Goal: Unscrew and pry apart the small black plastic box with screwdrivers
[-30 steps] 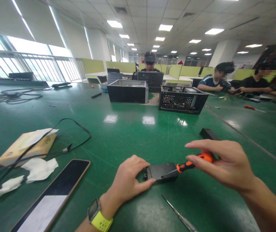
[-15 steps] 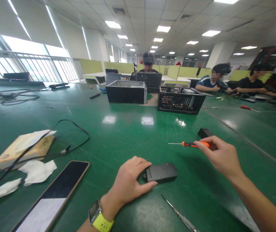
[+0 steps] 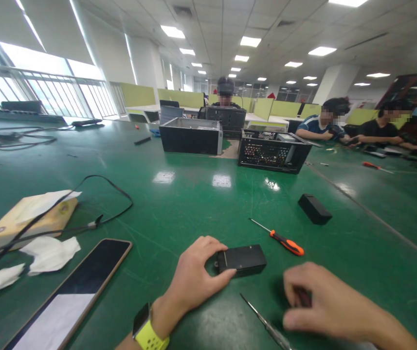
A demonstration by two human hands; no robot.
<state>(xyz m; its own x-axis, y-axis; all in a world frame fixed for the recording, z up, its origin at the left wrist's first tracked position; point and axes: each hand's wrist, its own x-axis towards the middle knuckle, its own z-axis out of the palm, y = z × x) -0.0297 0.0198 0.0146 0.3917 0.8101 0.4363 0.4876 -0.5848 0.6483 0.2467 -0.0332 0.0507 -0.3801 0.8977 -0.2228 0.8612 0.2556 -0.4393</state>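
My left hand (image 3: 199, 272) grips one end of a small black rectangular box (image 3: 244, 259) on the green table, thumb on the near side and fingers on the far side. My right hand (image 3: 314, 301), slightly blurred, hovers to the right of that box with curled fingers and the thumb apart; nothing shows in its grasp. Close to its thumb lies a thin metal screwdriver (image 3: 266, 324), tip pointing at the black box. An orange-and-black screwdriver (image 3: 286, 242) rests on the table beyond the right hand. Farther back sits a second black box (image 3: 315, 209).
A phone (image 3: 80, 287), crumpled tissues (image 3: 53, 253), a tissue pack (image 3: 29, 218) and a black cable (image 3: 120, 214) lie on the left. Two computer cases (image 3: 191, 138) (image 3: 274, 151) stand farther back. Several people sit around the far side and right of the table.
My right hand has let go of the orange-and-black screwdriver, leaving it on the table, and has come nearer, towards the metal screwdriver. My left hand stays on the black box.
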